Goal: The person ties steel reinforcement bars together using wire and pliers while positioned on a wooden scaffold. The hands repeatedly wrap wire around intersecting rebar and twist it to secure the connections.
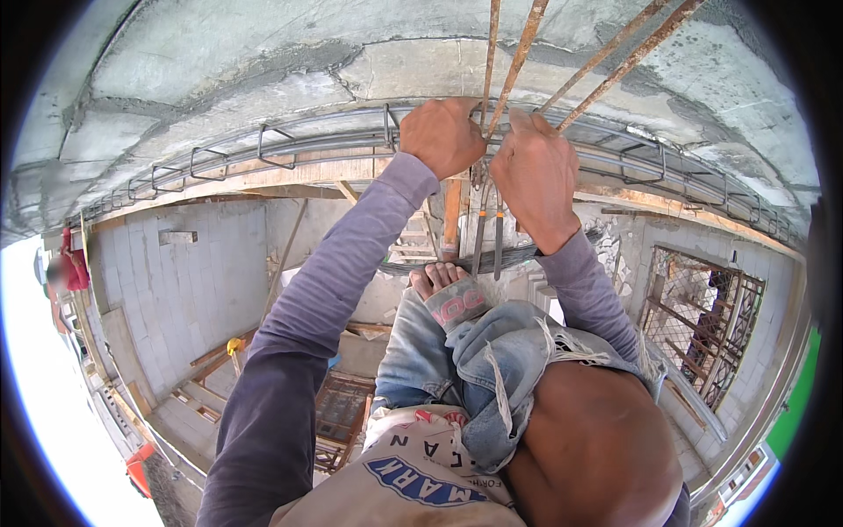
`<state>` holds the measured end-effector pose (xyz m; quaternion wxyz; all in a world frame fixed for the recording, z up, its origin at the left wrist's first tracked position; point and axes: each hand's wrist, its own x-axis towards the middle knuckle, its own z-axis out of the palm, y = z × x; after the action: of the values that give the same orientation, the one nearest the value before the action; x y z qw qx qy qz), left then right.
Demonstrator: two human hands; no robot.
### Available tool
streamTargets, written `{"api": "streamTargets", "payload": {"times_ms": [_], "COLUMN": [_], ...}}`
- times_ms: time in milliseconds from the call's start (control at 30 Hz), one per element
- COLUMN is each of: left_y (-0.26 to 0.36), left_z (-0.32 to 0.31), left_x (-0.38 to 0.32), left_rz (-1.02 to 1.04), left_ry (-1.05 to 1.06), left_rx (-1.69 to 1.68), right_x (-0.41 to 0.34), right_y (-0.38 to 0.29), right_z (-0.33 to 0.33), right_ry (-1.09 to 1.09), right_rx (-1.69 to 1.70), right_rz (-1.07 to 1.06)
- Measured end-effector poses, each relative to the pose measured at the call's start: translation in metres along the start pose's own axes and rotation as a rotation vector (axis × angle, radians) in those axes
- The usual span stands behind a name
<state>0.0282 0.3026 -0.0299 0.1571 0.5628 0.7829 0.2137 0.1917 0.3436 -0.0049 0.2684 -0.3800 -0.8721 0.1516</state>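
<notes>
My left hand (442, 137) is curled into a fist over the top bars of a steel rebar cage (296, 146), just left of rusty vertical rebars (520, 56). Right of those bars, my right hand (537, 168) is also curled, with thumb and fingertips against the steel. Whatever lies inside either fist is hidden. Between the hands hangs a pair of pincers (480, 240) with dark handles and orange bands, its head mostly covered. Beneath the handles lies a bundle of dark tie wire (527, 255).
Behind the cage rises a rough concrete wall (296, 85). Timber formwork boards (316, 172) run below it. My foot (440, 277) is propped near the wire. Far below are a floor and a yellow helmet (235, 345). A person in red (76, 263) is at far left; a mesh-covered opening (705, 323) is right.
</notes>
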Motion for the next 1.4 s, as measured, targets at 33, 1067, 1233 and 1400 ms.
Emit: {"api": "streamTargets", "payload": {"times_ms": [33,1067,1233,1400], "left_y": [-0.001,-0.033,-0.026,-0.044], "left_z": [0.001,0.117,0.110,0.124], "left_x": [0.000,0.000,0.000,-0.003], "left_rz": [-0.007,-0.715,-0.769,-0.688], "left_ry": [0.006,0.215,0.225,0.145], "left_rx": [-0.041,-2.172,-2.218,-2.358], "right_x": [0.000,0.018,0.014,-0.014], "right_y": [0.000,0.001,0.002,0.005], "right_z": [0.000,0.009,0.015,0.028], "right_ry": [-0.001,-0.221,-0.190,0.020], "right_rx": [-0.002,-0.100,0.015,0.195], "right_rz": [-0.003,-0.020,0.049,0.123]}}
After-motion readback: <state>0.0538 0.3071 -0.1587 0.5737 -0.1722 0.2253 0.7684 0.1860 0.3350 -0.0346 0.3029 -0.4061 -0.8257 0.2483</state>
